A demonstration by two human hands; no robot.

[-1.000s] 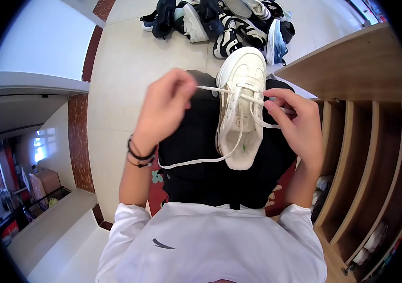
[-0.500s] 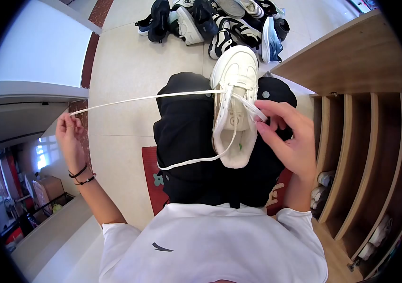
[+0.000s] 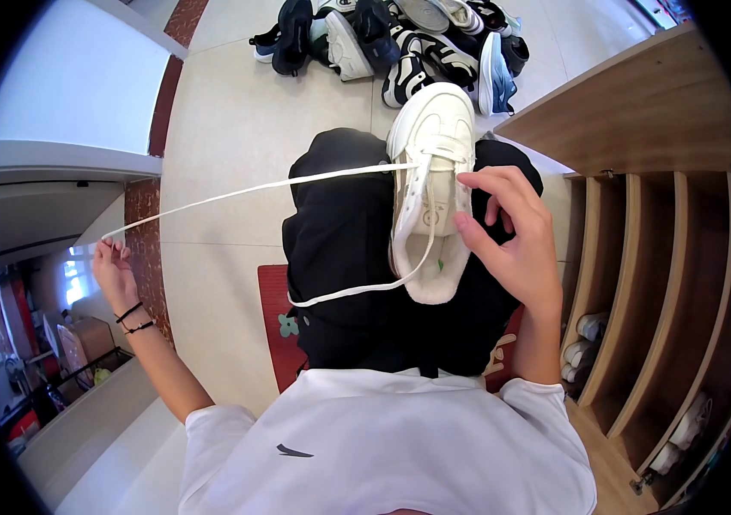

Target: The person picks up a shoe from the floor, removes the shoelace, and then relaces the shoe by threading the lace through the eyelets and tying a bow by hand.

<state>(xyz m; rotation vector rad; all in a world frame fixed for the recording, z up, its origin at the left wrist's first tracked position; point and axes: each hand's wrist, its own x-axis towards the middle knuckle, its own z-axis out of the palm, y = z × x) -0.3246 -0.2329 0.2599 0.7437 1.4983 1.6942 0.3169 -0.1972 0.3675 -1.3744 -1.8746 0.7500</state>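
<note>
A white sneaker (image 3: 430,112) rests on my lap, toe pointing away and its opening toward me. From its eyelets a white shoelace (image 3: 236,194) stretches taut to the far left, where my left hand (image 3: 115,268) pinches its end. The lace's other length hangs from the shoe and loops over my left thigh. My right hand (image 3: 515,227) is at the sneaker's right side, thumb and index finger apart with their tips at the eyelet edge. No lace shows between them. A small green mark lies on the insole.
A pile of shoes (image 3: 400,51) lies on the tiled floor ahead. On the right stands a wooden shoe cabinet (image 3: 631,292) with its door (image 3: 640,103) open and some shoes inside. A red mat (image 3: 275,313) is beneath me. Furniture and a white door (image 3: 65,86) are at left.
My left hand has moved farther out to the left and slightly down, drawing the lace. The lace loop by my right hand has gone, and that hand's fingers have spread apart.
</note>
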